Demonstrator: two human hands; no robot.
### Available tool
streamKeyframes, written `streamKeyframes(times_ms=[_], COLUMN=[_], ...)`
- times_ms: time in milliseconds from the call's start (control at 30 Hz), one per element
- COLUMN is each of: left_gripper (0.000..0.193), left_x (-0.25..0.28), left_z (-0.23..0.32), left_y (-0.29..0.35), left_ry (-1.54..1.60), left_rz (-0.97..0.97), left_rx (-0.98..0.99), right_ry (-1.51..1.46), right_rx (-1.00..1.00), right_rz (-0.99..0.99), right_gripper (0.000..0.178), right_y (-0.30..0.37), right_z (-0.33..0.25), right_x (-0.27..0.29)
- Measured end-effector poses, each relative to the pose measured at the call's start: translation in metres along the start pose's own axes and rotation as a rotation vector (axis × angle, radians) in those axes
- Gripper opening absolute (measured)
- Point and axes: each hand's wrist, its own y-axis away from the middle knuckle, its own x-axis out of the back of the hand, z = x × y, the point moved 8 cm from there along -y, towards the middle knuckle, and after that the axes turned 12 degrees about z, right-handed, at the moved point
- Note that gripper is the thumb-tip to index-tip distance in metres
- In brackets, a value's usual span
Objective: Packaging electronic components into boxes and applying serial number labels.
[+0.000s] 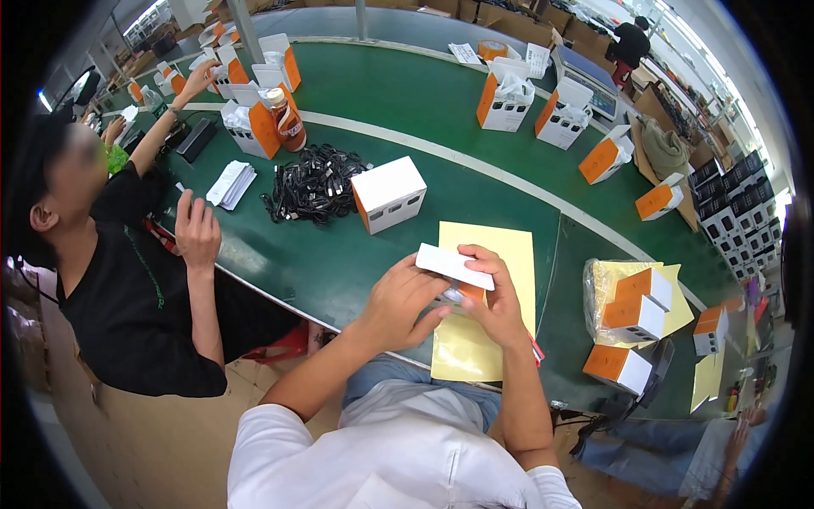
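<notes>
Head view: I see left hand (pixel 392 301) and right hand (pixel 500 305) holding a white-and-orange box (pixel 454 265) between them, frame centre, white flap uppermost, above yellow sheet (pixel 462 358) on green surface (pixel 297 278).

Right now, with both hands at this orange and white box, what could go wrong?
Your left hand and right hand are at the box, whose white flap isn't closed; uneven pressure might crease it. The black cables lie tangled close to a white carton, so pulling one could drag others into it. The brown bottle stands beside an open box; a knock might tip it over.
</notes>
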Motion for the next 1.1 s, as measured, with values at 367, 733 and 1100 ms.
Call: streamKeyframes(times_ms=[367,733,1100], left_gripper=[0.033,0.032,0.033], left_x=[0.012,-0.009,0.0], left_z=[-0.061,-0.059,-0.04], left_y=[-0.015,-0.024,-0.01], left_ry=[0.639,0.522,0.206], left_rz=[0.072,-0.233,-0.184], left_rx=[0.465,-0.012,-0.101], right_ry=[0.261,0.498,0.72], right_rx=[-0.049,0.075,0.219], right_rz=[-0.12,-0.162,-0.134], right_gripper=[0.043,0.039,0.049], right_y=[-0.007,-0.005,0.01], right_z=[-0.025,-0.04,-0.049], right_x=[-0.003,-0.007,-0.014])
